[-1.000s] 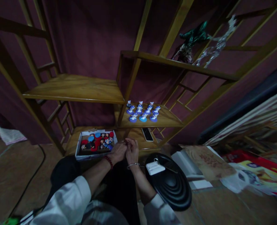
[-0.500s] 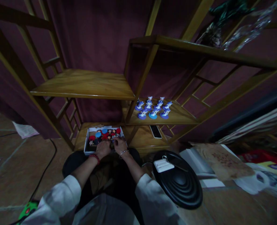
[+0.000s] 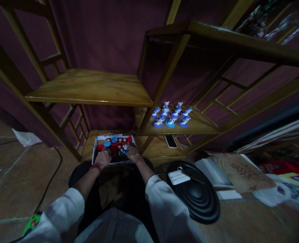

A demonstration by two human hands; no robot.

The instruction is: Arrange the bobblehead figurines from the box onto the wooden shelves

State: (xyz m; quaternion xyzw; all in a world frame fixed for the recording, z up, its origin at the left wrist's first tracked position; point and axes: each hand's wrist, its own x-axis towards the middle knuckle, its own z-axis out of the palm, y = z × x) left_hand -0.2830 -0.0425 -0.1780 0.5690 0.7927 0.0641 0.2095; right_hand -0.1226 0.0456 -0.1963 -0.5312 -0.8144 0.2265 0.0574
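A shallow white box (image 3: 95,148) on the bottom shelf holds small figurines with red and blue round bases. My left hand (image 3: 103,158), wearing a red bead bracelet, reaches over the box's front left part. Its fingers are curled down; what they hold, if anything, is hidden. At the right end, my right hand (image 3: 132,151), with a silver bangle, has its fingers closed against a blue-and-white figurine (image 3: 125,148). A blue round base (image 3: 107,144) shows just beyond my left fingers.
Several purple-and-white figurines (image 3: 184,122) stand in rows on the middle right shelf (image 3: 202,126). Below lies a phone (image 3: 171,141). A black ridged stool (image 3: 197,195) carries a white case (image 3: 178,177). A cable (image 3: 52,175) crosses the floor at left; cardboard (image 3: 242,172) lies at right.
My hands were close together at the box's front middle; they have moved apart. The left went left, the right slightly right. The camera view has shifted a little.
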